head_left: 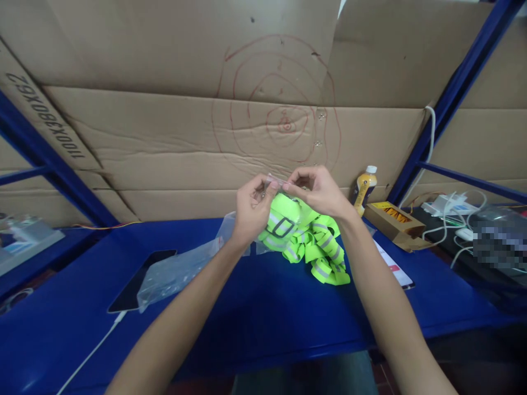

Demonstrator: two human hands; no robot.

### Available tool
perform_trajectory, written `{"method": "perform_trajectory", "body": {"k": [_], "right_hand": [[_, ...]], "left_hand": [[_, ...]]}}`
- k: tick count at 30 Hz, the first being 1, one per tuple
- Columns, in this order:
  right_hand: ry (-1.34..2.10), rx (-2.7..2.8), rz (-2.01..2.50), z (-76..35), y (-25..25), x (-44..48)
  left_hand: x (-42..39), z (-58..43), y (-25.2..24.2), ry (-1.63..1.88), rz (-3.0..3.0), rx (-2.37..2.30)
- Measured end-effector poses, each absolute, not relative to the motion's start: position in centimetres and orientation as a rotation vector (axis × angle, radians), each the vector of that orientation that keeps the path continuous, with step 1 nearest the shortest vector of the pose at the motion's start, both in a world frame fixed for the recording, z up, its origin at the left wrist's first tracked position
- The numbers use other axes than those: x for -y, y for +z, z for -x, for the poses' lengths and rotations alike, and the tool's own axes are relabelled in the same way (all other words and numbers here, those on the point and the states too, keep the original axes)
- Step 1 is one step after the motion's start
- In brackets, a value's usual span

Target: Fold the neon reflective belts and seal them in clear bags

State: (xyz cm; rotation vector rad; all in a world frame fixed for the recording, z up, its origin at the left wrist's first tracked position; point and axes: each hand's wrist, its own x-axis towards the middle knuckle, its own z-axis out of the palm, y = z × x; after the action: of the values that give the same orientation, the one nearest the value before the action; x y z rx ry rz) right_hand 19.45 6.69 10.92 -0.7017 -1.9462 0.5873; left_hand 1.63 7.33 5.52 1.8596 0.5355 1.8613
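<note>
My left hand (254, 211) and my right hand (317, 189) both pinch the top edge of a small clear plastic bag (276, 181), close together above the table. Inside or just behind that bag is a folded neon yellow-green reflective strap (284, 211) with grey stripes and a black buckle (283, 226). Below my right hand, a loose heap of the same kind of reflective straps (325, 247) lies on the blue table (263, 307). Clear plastic bags (181, 277) lie to the left of my left hand, partly over a dark phone or tablet (144, 280).
A yellow drink bottle (365, 189) and an open cardboard box (395, 225) with orange contents stand at the back right. A phone (393, 263) lies behind my right forearm. A white cable (93, 351) crosses the front left. Cardboard sheets (164, 148) form the back wall.
</note>
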Motion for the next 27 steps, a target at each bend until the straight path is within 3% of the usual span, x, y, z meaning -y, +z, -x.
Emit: {"method": "perform_trajectory", "body": {"k": [10,27], "right_hand": [[0.698,1.942,0.651,-19.6,10.3,-7.3],[0.073,1.991,0.902,-20.2,10.9,-6.6]], "left_hand": [[-7.1,-1.5,5.9,1.933,-1.859,-0.555],[-8.4,-2.0,4.5,1.740,-1.528,-0.507]]}}
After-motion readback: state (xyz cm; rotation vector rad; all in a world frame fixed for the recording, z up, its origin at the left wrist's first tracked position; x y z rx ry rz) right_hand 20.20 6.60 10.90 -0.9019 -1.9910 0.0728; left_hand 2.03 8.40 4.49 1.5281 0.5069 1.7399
